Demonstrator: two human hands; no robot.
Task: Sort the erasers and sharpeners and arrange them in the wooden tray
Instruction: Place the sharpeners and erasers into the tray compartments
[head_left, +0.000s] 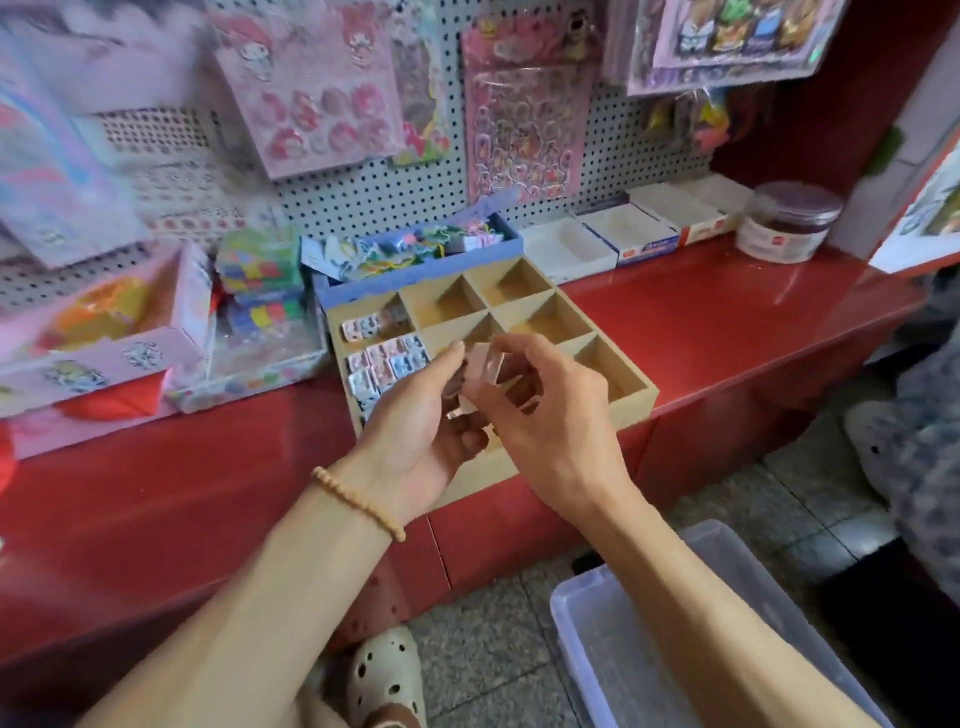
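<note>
A: Why were both hands raised over the wooden tray (636, 397)?

B: The left hand (415, 441) cradled small blurred items (480, 366) while the right hand (545, 400) pinched 1 above it, apparently choosing a compartment. Printed erasers (387, 358) filled 2 compartments just beyond the left hand.

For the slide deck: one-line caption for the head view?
Both hands, left and right, hold small clear-wrapped items over a partly filled wooden tray on a red counter.
</note>
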